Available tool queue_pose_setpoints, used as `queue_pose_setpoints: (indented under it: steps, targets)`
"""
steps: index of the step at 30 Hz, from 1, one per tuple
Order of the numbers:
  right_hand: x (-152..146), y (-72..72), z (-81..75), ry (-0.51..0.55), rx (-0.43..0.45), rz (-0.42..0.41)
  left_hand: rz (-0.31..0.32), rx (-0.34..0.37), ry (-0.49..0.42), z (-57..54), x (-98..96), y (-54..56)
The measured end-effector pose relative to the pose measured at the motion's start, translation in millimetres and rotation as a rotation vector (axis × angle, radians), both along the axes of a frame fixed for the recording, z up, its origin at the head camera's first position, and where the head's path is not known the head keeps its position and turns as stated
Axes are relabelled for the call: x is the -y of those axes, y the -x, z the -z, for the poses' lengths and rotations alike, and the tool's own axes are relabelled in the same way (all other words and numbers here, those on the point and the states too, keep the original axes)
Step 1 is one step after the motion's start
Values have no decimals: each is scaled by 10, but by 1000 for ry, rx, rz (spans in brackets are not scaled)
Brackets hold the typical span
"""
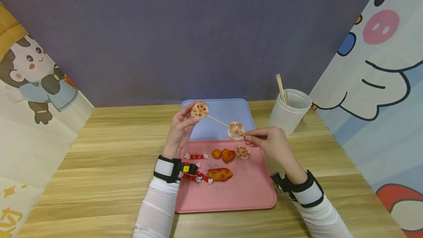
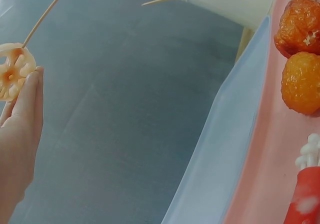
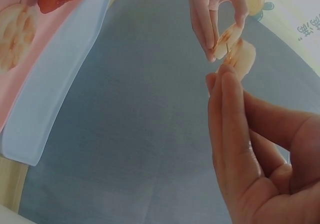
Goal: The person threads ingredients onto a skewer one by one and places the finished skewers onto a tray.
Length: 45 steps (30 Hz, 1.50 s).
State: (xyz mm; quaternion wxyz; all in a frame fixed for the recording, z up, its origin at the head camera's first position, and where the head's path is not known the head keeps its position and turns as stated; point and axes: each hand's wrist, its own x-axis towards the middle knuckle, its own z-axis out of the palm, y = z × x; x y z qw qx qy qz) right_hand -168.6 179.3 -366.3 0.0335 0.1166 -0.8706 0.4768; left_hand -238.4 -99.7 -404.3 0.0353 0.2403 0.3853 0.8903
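Observation:
A thin wooden skewer (image 1: 218, 121) runs between two lotus root slices above the trays. My left hand (image 1: 180, 127) holds one lotus root slice (image 1: 199, 110) by its edge, between thumb and fingers, at the skewer's left end. The other slice (image 1: 236, 131) sits on the skewer near its right end. Just beyond that slice, my right hand (image 1: 272, 140) pinches the skewer with thumb and fingertips, as the right wrist view also shows. Below lies the pink tray (image 1: 244, 192), with a third lotus root slice (image 1: 242, 152) flat on it.
On the pink tray are a yellow-brown ball (image 1: 216, 154), a browned meat piece (image 1: 228, 155), a chicken wing (image 1: 220, 174) and several red rolls with white mushroom-like tips (image 1: 196, 156). A blue tray (image 1: 224, 109) lies behind. A white bucket (image 1: 285, 120) with skewers stands right.

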Motion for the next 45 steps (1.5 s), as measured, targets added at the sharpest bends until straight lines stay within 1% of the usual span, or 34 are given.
queue_pose_setpoints:
  steps: [6,15,21,27,30,35,39,42,45]
  targets:
    - [7,5,8,3,6,3,-6,2,-10,7,19,10]
    - [-6,17,26,60,51,-19,-33,7,-34,22,6,16]
    - [9,29,30,74,60,-29,-40,4,-49,36,4,20]
    - [38,22,38,95,74,-31,-43,11,-33,20,-8,-2]
    - [41,20,44,101,74,-23,-42,1,-19,14,-7,-8]
    - [22,15,41,105,81,-19,-30,-51,31,28,30,-5]
    - [21,1,26,88,83,-28,-47,-81,72,31,68,-5]
    - [25,-12,13,72,73,-28,-64,-70,81,19,82,-1]
    - [24,-24,3,52,46,-21,-100,-39,58,10,108,9]
